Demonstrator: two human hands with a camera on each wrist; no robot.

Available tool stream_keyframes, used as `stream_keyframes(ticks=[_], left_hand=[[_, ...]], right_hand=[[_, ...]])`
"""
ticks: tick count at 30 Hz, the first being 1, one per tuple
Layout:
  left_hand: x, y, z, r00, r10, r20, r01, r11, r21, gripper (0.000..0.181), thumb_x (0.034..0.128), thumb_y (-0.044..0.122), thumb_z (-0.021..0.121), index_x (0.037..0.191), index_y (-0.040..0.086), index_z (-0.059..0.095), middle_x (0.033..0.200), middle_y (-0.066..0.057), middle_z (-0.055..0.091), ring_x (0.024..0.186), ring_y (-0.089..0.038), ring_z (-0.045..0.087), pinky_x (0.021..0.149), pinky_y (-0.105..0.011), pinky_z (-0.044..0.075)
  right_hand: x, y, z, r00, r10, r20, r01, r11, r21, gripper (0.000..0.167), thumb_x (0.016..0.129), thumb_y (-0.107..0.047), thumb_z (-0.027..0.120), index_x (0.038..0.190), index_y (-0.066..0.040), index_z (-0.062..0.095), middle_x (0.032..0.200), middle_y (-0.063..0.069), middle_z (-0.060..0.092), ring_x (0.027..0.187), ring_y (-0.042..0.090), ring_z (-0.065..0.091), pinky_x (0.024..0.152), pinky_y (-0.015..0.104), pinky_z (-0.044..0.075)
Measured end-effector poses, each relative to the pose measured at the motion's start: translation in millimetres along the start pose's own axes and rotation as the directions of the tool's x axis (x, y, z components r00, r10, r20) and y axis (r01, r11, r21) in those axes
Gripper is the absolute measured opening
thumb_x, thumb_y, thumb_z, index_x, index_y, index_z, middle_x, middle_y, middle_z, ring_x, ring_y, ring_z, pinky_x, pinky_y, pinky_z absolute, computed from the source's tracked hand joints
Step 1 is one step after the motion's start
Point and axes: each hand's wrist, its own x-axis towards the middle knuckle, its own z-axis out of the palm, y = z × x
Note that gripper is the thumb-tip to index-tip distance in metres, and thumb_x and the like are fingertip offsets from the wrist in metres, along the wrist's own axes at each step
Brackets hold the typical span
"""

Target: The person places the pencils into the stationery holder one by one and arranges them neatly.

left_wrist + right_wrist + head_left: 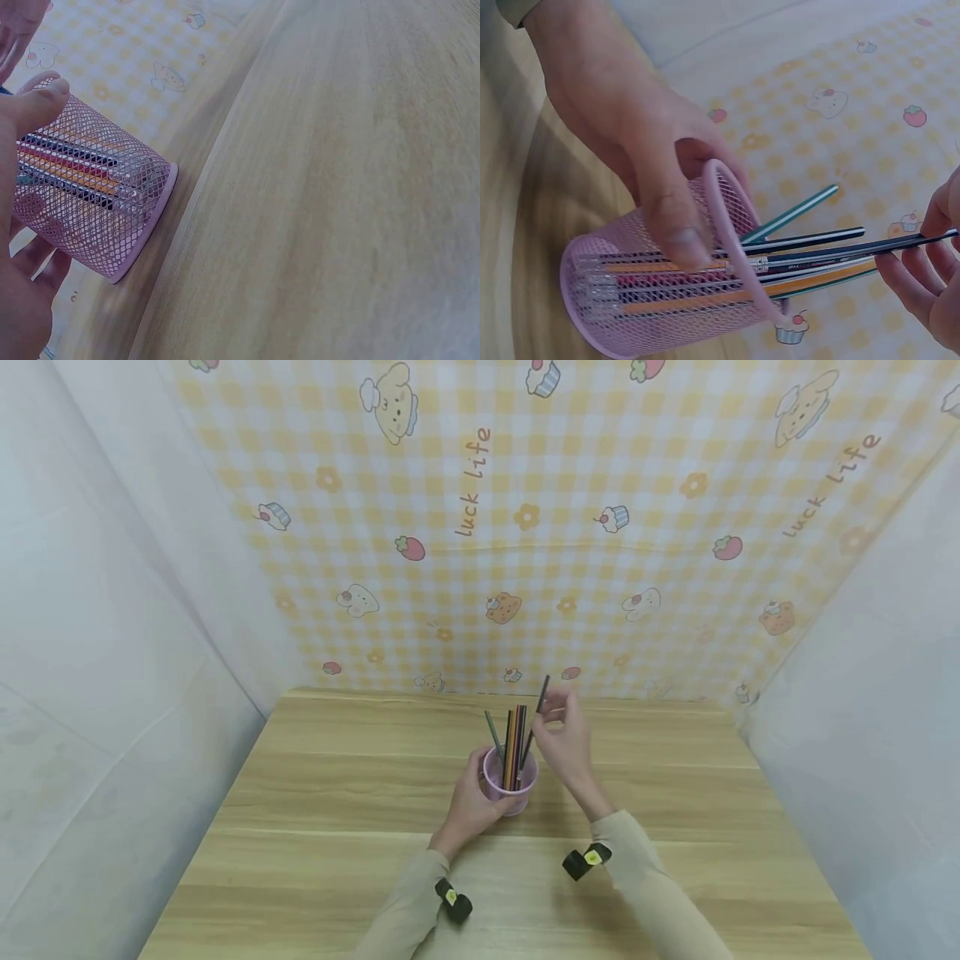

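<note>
A pink mesh pencil cup (516,808) stands upright on the table, holding several pencils (514,735). My left hand (474,802) grips the cup from its left side, with the thumb over the near wall, as the right wrist view (652,150) shows. My right hand (567,739) is above the rim on the right. Its thumb and fingers pinch the upper part of a dark pencil (825,253). That pencil's lower end, with a silver ferrule, is at the cup's rim. A green pencil (795,211) leans out to the left. Through the mesh (161,187), orange, red and dark pencils show.
The wooden table (322,827) spreads around the cup. A yellow checked cloth with cartoon prints (450,577) hangs behind it. White sheets (112,652) hang at both sides. Black wrist cameras (453,902) are strapped over both sleeves.
</note>
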Motion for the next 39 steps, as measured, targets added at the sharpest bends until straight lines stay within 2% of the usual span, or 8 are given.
stream_keyframes(ticks=[6,10,15,21,28,35,39], left_hand=[[-0.6,0.4,0.2,1.000,-0.018,0.006,0.018,1.000,0.005,0.092,0.0686,0.023,0.094,0.144,0.017,0.042,0.138,-0.009,0.059,0.129,-0.029,0.057,0.112,-0.048,0.047],[-0.6,0.1,0.0,1.000,-0.012,0.008,0.012,1.000,0.013,0.091,0.0699,0.023,0.093,0.145,0.017,0.041,0.139,-0.008,0.058,0.129,-0.029,0.057,0.111,-0.048,0.048],[-0.6,0.7,-0.3,1.000,-0.003,0.007,0.003,1.000,0.002,0.090,0.0703,0.022,0.092,0.144,0.016,0.041,0.138,-0.009,0.058,0.128,-0.029,0.058,0.110,-0.049,0.049],[-1.0,0.9,-0.8,1.000,-0.016,0.002,0.016,1.000,-0.001,0.091,0.0693,0.021,0.093,0.144,0.017,0.041,0.139,-0.009,0.059,0.128,-0.026,0.058,0.111,-0.048,0.048],[-1.3,1.2,-1.6,1.000,-0.007,0.000,0.007,1.000,0.000,0.091,0.0691,0.018,0.092,0.144,0.016,0.041,0.137,-0.010,0.059,0.127,-0.028,0.058,0.110,-0.049,0.050],[-0.7,1.7,-2.1,1.000,-0.011,-0.002,0.011,1.000,-0.014,0.093,0.0676,0.012,0.092,0.145,0.014,0.041,0.138,-0.011,0.057,0.127,-0.029,0.058,0.109,-0.047,0.050],[-0.9,1.9,-2.0,1.000,-0.024,0.003,0.024,0.999,-0.026,0.093,0.0669,0.013,0.093,0.144,0.017,0.041,0.138,-0.008,0.057,0.127,-0.027,0.057,0.110,-0.047,0.050]], right_hand=[[-8.4,4,5,0.999,0.038,0.030,-0.038,0.999,0.016,0.038,0.081,0.015,0.062,0.116,0.006,0.053,0.100,0.022,0.062,0.084,0.030,0.063,0.063,0.017,0.058],[-14.3,8,6,0.998,0.029,0.048,-0.029,1.000,0.002,0.037,0.080,0.012,0.063,0.115,0.005,0.054,0.099,0.020,0.063,0.084,0.030,0.064,0.063,0.019,0.059],[-21.6,12,9,0.996,0.046,0.074,-0.043,0.998,-0.035,0.037,0.081,0.011,0.067,0.115,0.005,0.054,0.100,0.021,0.064,0.086,0.033,0.065,0.063,0.016,0.056],[-28.8,13,9,0.991,0.068,0.118,-0.060,0.996,-0.068,0.037,0.080,0.011,0.066,0.114,0.005,0.054,0.099,0.022,0.064,0.085,0.034,0.066,0.064,0.017,0.057],[-30.7,16,6,0.990,0.115,0.079,-0.109,0.991,-0.078,0.032,0.081,0.010,0.064,0.110,0.001,0.057,0.097,0.018,0.065,0.085,0.027,0.064,0.066,0.020,0.058],[-30.6,20,0,0.992,0.110,0.061,-0.103,0.989,-0.108,0.028,0.083,0.006,0.063,0.111,0.001,0.058,0.097,0.016,0.065,0.083,0.028,0.065,0.065,0.020,0.058],[-31.2,24,-3,0.988,0.140,0.065,-0.132,0.984,-0.116,0.028,0.084,0.004,0.063,0.111,-0.001,0.058,0.098,0.015,0.065,0.083,0.028,0.066,0.066,0.020,0.057]])
